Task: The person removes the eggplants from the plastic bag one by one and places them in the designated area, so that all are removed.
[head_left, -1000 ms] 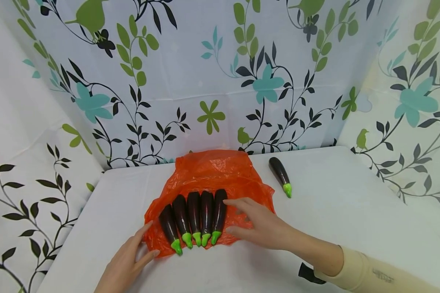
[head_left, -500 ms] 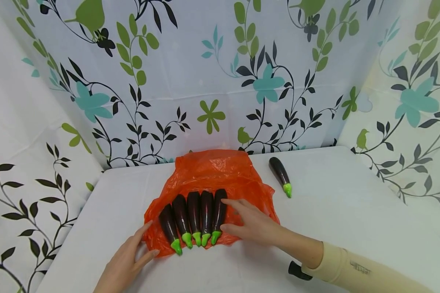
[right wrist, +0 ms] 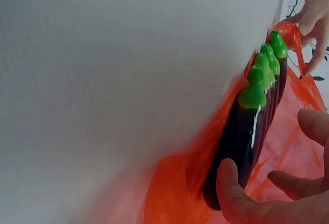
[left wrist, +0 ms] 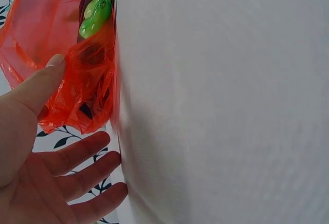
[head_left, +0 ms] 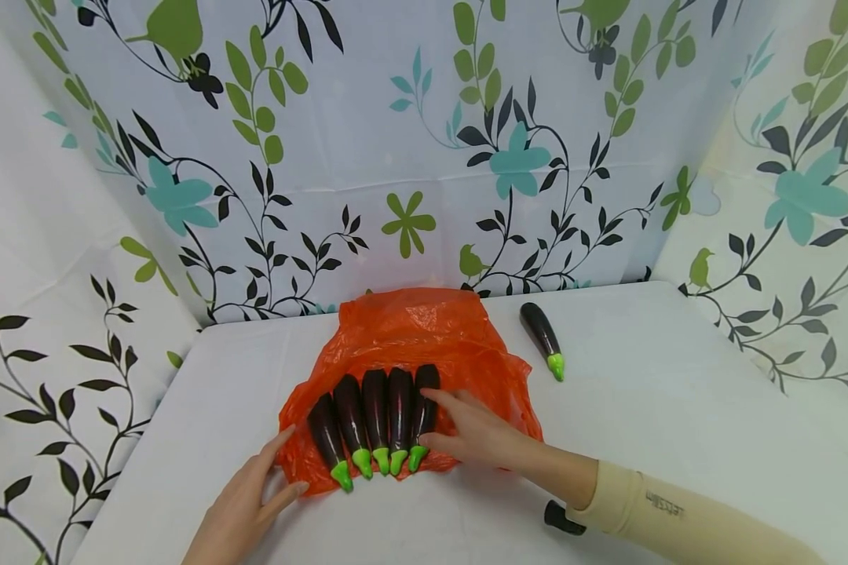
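Note:
Several dark eggplants with green stems (head_left: pixel 375 412) lie side by side on a spread red plastic bag (head_left: pixel 424 322). My right hand (head_left: pixel 480 431) reaches in from the right, its fingertips at the rightmost eggplant (head_left: pixel 424 408). In the right wrist view, one finger of the right hand (right wrist: pixel 282 198) overlaps the dark end of the nearest eggplant (right wrist: pixel 236 136), the others spread apart. My left hand (head_left: pixel 243 494) is at the bag's left edge, fingers spread. The left wrist view shows the left hand's (left wrist: pixel 56 152) thumb against the crumpled bag (left wrist: pixel 87 85).
A single eggplant (head_left: pixel 541 337) lies apart on the white table (head_left: pixel 643 377), behind and right of the bag. A black item (head_left: pixel 564 518) shows beside the right sleeve. Leaf-patterned curtains (head_left: pixel 339 141) stand behind and at both sides.
My right hand has moved left, from beside the rightmost eggplant to over its edge. The bag's right edge has shifted slightly outward and toward me. The left hand has stayed in place.

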A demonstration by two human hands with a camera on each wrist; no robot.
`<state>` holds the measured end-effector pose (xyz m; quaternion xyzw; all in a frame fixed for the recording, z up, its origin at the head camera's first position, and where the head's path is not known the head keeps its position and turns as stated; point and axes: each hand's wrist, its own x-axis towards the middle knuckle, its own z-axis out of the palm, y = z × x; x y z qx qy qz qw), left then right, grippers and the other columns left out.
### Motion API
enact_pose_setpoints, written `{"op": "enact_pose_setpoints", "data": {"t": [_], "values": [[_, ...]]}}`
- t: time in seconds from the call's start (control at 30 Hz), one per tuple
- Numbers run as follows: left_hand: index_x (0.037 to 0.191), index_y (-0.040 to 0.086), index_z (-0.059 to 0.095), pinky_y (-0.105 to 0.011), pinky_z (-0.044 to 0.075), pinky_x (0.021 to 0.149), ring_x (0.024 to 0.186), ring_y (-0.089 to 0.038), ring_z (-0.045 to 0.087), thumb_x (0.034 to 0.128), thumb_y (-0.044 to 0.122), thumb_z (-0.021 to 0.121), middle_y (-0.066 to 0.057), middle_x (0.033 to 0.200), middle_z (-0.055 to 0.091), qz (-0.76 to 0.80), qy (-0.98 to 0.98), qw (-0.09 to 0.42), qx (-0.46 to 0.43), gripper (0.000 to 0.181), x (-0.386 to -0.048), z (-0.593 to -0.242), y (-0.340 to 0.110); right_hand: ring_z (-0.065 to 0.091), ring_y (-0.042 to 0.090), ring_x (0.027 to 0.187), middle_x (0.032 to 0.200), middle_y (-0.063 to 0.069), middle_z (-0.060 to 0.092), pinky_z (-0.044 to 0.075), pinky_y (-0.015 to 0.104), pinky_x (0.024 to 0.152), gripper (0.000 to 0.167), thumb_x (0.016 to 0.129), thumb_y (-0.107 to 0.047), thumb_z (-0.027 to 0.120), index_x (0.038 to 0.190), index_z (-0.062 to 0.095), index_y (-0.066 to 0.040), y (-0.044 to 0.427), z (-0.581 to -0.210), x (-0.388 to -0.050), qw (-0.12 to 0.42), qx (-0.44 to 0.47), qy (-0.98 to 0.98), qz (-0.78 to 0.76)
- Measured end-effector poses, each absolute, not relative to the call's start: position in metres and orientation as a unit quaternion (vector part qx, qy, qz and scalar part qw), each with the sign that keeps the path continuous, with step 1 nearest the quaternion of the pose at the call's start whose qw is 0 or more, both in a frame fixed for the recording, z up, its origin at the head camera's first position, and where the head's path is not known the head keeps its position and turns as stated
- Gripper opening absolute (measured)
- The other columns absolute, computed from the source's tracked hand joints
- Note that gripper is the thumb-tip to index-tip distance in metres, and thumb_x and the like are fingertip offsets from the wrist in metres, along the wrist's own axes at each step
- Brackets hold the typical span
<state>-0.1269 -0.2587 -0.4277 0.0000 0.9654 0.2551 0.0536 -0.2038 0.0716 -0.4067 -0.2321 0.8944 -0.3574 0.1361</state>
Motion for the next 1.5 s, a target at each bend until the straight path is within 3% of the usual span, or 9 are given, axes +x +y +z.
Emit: {"op": "enact_pose_setpoints", "data": {"t": [0.23,0.4,0.6,1.13,1.33,1.5], "values": [[0.151,0.015,0.030,-0.060,0.050,0.089,0.113,-0.036,0.056,0.0826,0.049,0.073,-0.019,0.131,0.054,0.255,0.965,0.054,-0.001,0.088,-0.127,-0.427,-0.258,0.050,0.023,0.110,0.130,0.014,0.052,0.053,0.042,0.081,0.066,0.090,-0.043,0.068,0.148,0.043,-0.023,0.068,-0.410,-0.206,0.147,-0.244,0.897,-0.339],[0.151,0.015,0.030,-0.060,0.050,0.088,0.111,-0.035,0.056,0.0824,0.050,0.073,-0.018,0.130,0.055,0.253,0.966,0.055,-0.003,0.088,-0.127,-0.428,-0.258,0.048,0.018,0.099,0.113,0.008,0.055,0.049,0.031,0.070,0.063,0.090,-0.042,0.069,0.146,0.046,-0.024,0.066,-0.412,-0.206,0.154,-0.250,0.898,-0.329],[0.151,0.016,0.031,-0.060,0.049,0.090,0.112,-0.035,0.056,0.0830,0.049,0.073,-0.018,0.130,0.055,0.254,0.966,0.056,-0.007,0.087,-0.125,-0.428,-0.257,0.045,0.017,0.090,0.096,0.003,0.052,0.045,0.028,0.063,0.060,0.090,-0.040,0.069,0.144,0.049,-0.026,0.064,-0.417,-0.208,0.166,-0.252,0.898,-0.320],[0.151,0.015,0.029,-0.061,0.049,0.090,0.114,-0.036,0.055,0.0832,0.050,0.073,-0.018,0.130,0.055,0.250,0.967,0.055,0.002,0.088,-0.126,-0.427,-0.258,0.047,0.021,0.092,0.107,0.007,0.049,0.047,0.033,0.067,0.049,0.091,-0.035,0.070,0.135,0.053,-0.023,0.066,-0.421,-0.206,0.168,-0.216,0.887,-0.371],[0.151,0.015,0.030,-0.060,0.050,0.089,0.113,-0.035,0.056,0.0833,0.050,0.072,-0.018,0.129,0.056,0.249,0.967,0.051,0.007,0.088,-0.127,-0.427,-0.258,0.047,0.024,0.101,0.115,0.010,0.044,0.050,0.034,0.073,0.041,0.093,-0.032,0.068,0.130,0.054,-0.025,0.073,-0.420,-0.205,0.150,-0.203,0.886,-0.388],[0.151,0.014,0.030,-0.060,0.049,0.090,0.114,-0.036,0.055,0.0830,0.050,0.073,-0.018,0.130,0.055,0.252,0.966,0.050,0.009,0.088,-0.127,-0.428,-0.258,0.049,0.025,0.100,0.113,0.012,0.045,0.051,0.032,0.070,0.038,0.093,-0.028,0.068,0.129,0.055,-0.024,0.078,-0.419,-0.202,0.132,-0.219,0.886,-0.387]]}}
